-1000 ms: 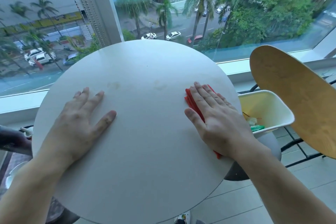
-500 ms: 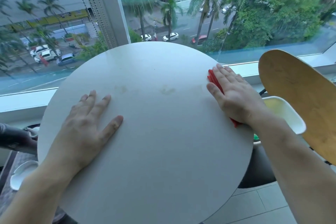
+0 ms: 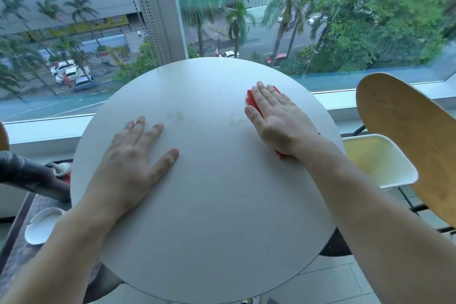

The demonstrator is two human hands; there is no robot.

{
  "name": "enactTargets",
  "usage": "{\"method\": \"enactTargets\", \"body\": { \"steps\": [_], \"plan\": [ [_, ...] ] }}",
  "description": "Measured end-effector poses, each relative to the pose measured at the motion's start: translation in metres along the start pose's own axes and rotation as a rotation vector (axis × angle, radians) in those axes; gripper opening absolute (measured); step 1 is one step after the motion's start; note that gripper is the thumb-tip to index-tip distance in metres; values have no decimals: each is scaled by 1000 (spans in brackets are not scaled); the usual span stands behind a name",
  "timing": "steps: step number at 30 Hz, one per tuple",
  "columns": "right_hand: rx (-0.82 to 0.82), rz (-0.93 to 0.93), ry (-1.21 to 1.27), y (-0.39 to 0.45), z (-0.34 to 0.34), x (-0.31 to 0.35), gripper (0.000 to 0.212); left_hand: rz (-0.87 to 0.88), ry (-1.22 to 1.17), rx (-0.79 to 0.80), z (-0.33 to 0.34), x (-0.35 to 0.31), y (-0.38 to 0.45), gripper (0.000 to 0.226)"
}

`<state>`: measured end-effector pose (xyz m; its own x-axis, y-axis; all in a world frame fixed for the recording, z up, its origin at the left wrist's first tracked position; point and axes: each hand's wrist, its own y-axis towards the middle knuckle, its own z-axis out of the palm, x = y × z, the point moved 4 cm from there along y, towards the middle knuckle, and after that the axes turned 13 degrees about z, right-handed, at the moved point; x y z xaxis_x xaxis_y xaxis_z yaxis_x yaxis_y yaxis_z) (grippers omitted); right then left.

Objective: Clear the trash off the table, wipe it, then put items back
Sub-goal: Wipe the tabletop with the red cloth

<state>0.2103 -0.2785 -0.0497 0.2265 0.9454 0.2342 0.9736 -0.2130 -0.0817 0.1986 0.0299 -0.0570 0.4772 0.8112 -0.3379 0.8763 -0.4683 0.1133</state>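
A round white table point(image 3: 209, 205) fills the middle of the view. My right hand point(image 3: 276, 118) lies flat on a folded red cloth point(image 3: 251, 100) at the table's far right part, pressing it onto the surface; only the cloth's edges show around the hand. My left hand point(image 3: 133, 155) rests flat on the left half, fingers spread, holding nothing. Two faint yellowish stains, one point(image 3: 175, 116) ahead of the left hand and one point(image 3: 237, 121) just left of the right hand, mark the tabletop.
A white bin point(image 3: 380, 160) stands below the table's right edge, beside a wooden chair back point(image 3: 407, 136). At the lower left are a white dish point(image 3: 42, 226) and a dark rounded object point(image 3: 27, 177). A large window with bead chains point(image 3: 145, 20) lies beyond the table.
My right hand has slid the red cloth from the near right edge towards the far side and then leftwards. The left hand has stayed planted on the table.
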Motion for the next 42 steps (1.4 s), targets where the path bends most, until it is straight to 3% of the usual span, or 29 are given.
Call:
{"method": "enactTargets", "body": {
  "steps": [10, 20, 24, 31, 42],
  "plan": [
    [5, 37, 35, -65, 6, 24, 65, 11, 7, 17, -1, -6, 0, 86],
    [-30, 207, 29, -136, 11, 3, 71, 42, 46, 21, 1, -5, -1, 83],
    [-55, 278, 45, -127, 10, -3, 76, 57, 57, 24, 1, -5, 1, 77],
    [-62, 317, 35, -91, 5, -31, 76, 44, 44, 28, 2, -5, 0, 86],
    [-44, 198, 2, -25, -1, -33, 77, 31, 31, 24, 3, -2, 0, 90]
  ]
}}
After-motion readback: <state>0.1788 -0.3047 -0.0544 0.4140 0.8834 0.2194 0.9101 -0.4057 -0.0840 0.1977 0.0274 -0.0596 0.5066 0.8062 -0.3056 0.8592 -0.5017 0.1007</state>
